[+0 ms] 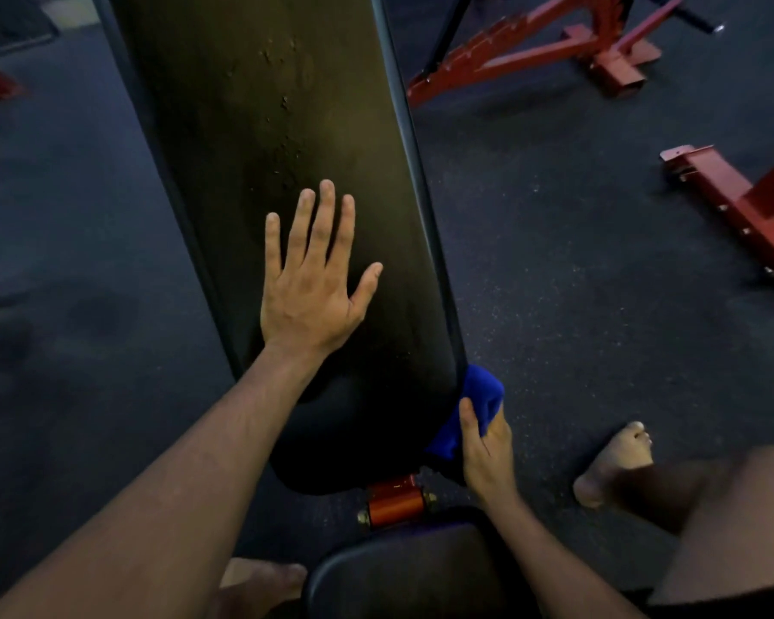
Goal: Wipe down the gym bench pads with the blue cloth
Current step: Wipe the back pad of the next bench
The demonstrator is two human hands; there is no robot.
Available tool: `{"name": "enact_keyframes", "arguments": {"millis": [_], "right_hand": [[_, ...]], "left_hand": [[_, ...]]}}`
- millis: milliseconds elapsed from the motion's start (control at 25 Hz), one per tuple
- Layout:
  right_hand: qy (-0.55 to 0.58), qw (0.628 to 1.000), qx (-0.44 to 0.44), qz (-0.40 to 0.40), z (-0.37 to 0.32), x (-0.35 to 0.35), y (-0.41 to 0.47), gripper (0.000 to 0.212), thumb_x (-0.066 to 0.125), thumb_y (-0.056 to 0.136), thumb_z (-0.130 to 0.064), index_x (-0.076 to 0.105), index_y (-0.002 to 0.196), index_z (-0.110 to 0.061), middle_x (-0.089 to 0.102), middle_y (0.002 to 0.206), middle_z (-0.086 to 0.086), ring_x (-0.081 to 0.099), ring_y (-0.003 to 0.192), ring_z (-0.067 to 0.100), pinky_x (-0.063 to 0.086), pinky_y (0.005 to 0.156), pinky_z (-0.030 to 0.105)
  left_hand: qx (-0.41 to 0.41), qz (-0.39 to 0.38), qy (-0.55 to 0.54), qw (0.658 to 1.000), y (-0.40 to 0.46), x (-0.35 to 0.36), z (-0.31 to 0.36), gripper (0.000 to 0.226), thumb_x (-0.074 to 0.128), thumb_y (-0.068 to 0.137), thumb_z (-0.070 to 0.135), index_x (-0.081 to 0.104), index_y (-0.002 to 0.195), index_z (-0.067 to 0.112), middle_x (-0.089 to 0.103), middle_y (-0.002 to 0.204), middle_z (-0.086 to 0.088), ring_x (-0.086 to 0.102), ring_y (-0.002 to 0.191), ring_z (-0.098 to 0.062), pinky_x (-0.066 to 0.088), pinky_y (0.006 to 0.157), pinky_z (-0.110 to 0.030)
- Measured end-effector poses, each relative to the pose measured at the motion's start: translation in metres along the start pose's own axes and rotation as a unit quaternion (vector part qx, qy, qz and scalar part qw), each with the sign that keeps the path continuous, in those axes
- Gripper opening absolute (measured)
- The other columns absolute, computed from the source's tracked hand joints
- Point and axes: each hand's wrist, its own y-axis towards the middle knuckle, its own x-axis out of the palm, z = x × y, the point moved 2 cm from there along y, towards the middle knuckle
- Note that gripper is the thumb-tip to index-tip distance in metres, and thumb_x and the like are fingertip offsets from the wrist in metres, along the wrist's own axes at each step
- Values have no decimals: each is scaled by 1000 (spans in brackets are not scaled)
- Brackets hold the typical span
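A long black back pad (251, 105) of a gym bench runs from the top of the view down to the middle. Its surface is scuffed along the centre. My left hand (311, 283) lies flat on the pad with fingers spread and straight. At the pad's lower right edge my right hand (485, 453) grips a bunched blue cloth (479, 395) and holds it against the side of the pad. A second black pad, the seat pad (403, 578), shows at the bottom centre.
An orange-red hinge roller (394, 502) joins the two pads. Red steel machine frames stand at the top right (599, 51) and right edge (742, 207). Dark speckled rubber floor (577, 283) surrounds the bench. My bare feet stand at right (613, 462) and bottom (260, 583).
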Motion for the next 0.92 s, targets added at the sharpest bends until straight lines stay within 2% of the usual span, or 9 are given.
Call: {"name": "enact_keyframes", "arguments": {"millis": [120,280,360,480,560,640,720,800,920], "right_hand": [[-10,1000,-27,5,-39,2,34,36,44,85,-66,57,109,-42,64,105,-17,61,105,10,40,85,8],[-62,992,-95,-48,-109,14,99,46,43,92,-62,52,127,-35,64,116,-7,60,104,6,46,91,29],[-59,990,-115,-58,-125,17,112,43,42,94,-60,49,130,-38,63,116,-10,59,101,0,46,90,26],[-56,991,-121,-18,-93,11,79,52,46,95,-55,52,136,-23,61,123,-6,57,110,4,43,94,18],[-62,994,-83,18,-51,5,38,59,43,92,-59,58,125,-13,66,117,2,61,106,13,46,94,29],[-46,999,0,29,-20,2,5,56,37,86,-70,60,105,-22,67,94,0,64,89,13,47,81,37],[-27,998,45,38,-13,3,0,44,37,87,-70,57,96,-31,64,87,-7,63,85,16,46,78,38],[-28,998,28,52,-25,3,21,41,41,90,-62,60,101,-29,64,91,-4,61,89,19,47,82,40],[-40,998,-42,20,-65,2,67,48,42,89,-63,62,105,-23,62,82,-16,58,77,3,44,73,26]], "left_hand": [[3,5,4,1000,-3,1,1,77,18,105,61,9,165,14,5,172,-12,4,159,-28,10,127,-57],[1,9,-1,1000,-1,-2,1,77,21,105,61,11,165,14,7,172,-12,5,159,-28,9,127,-56],[1,15,2,1000,-2,0,2,76,22,105,61,11,165,14,7,172,-12,5,159,-28,9,127,-56],[3,20,1,1000,-3,0,3,76,22,105,61,10,165,14,7,172,-12,5,159,-28,9,127,-55],[4,24,5,1000,-3,2,2,76,22,105,61,10,165,15,8,172,-12,6,159,-28,8,127,-55],[1,23,1,1000,-2,1,1,76,22,105,61,9,165,15,7,172,-11,5,159,-27,8,127,-55],[0,21,-2,1000,-2,1,1,76,21,105,61,8,165,16,6,172,-11,4,159,-27,7,127,-55],[0,17,2,1000,-3,1,2,76,21,105,61,8,165,15,6,172,-11,3,159,-27,7,127,-55],[-2,15,0,1000,-4,1,2,77,22,105,61,9,165,15,6,172,-11,3,159,-27,6,127,-54]]}}
